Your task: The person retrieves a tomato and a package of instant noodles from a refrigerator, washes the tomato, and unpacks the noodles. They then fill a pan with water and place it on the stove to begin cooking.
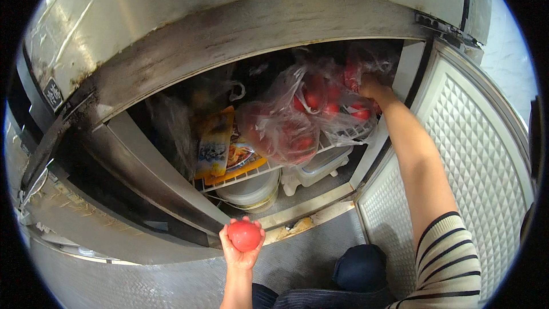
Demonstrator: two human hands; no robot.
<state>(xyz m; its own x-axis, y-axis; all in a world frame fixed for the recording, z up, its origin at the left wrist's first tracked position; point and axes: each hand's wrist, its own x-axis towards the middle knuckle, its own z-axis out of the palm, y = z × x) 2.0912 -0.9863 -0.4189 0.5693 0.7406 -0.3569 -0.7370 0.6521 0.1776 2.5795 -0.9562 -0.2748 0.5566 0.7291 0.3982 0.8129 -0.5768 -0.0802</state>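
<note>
My left hand (pixel 241 260) is palm up with its fingers curled around a red tomato (pixel 244 236), in front of an opened stainless-steel refrigerator (pixel 240 19). My right hand (pixel 374 88) reaches deep into the right side of the cabinet, among clear plastic bags of tomatoes (pixel 330 107). Its fingers are hidden by plastic and shadow, so I cannot tell whether they hold anything. Another clear bag of red produce (pixel 281 133) sits left of these, at the front of a white wire shelf (pixel 242 177).
Yellow-orange food packets (pixel 231 150) lie at the shelf's left. Below stand a lidded round tub (pixel 251 193) and a clear plastic container (pixel 321 165). The refrigerator door (pixel 476 137) hangs open at the right. My knee (pixel 360 268) is above the textured metal floor (pixel 171 281).
</note>
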